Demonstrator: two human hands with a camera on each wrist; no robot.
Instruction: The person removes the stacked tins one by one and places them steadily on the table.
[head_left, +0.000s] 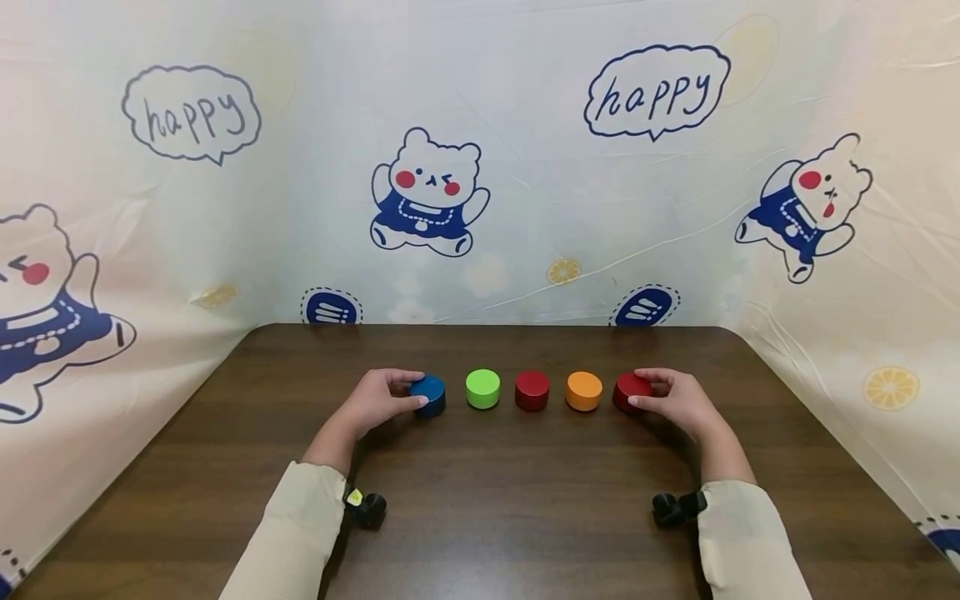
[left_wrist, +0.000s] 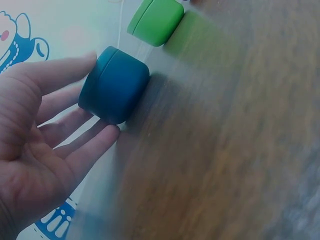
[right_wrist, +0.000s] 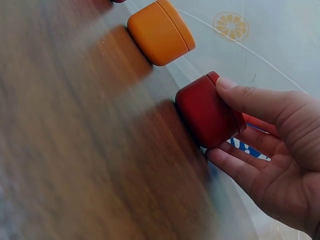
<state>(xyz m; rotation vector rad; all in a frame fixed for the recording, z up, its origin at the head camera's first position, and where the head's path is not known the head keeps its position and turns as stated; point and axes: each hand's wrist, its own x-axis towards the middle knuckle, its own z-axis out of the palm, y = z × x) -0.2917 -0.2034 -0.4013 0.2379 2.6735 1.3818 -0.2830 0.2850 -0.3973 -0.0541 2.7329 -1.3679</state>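
Observation:
Five-colour talk aside, several small round lidded tins stand in a row across the table. At the row's left end is a blue tin point(head_left: 428, 397), gripped by my left hand point(head_left: 378, 402) with the thumb on its near side and fingers on the far side. In the left wrist view the blue tin point(left_wrist: 116, 86) shows a seam below its lid. My right hand point(head_left: 677, 400) holds the dark red tin point(head_left: 630, 393) at the right end, thumb at the lid edge in the right wrist view. Between them stand a green tin point(head_left: 482, 389), another red tin point(head_left: 532, 392) and an orange tin point(head_left: 583, 392).
The brown wooden table point(head_left: 495, 500) reaches back to a printed cloth point(head_left: 540, 208) with bears and speech bubbles, which also hangs at both sides. A black wrist camera point(head_left: 369, 510) sits at the left cuff, another black camera point(head_left: 675, 509) at the right.

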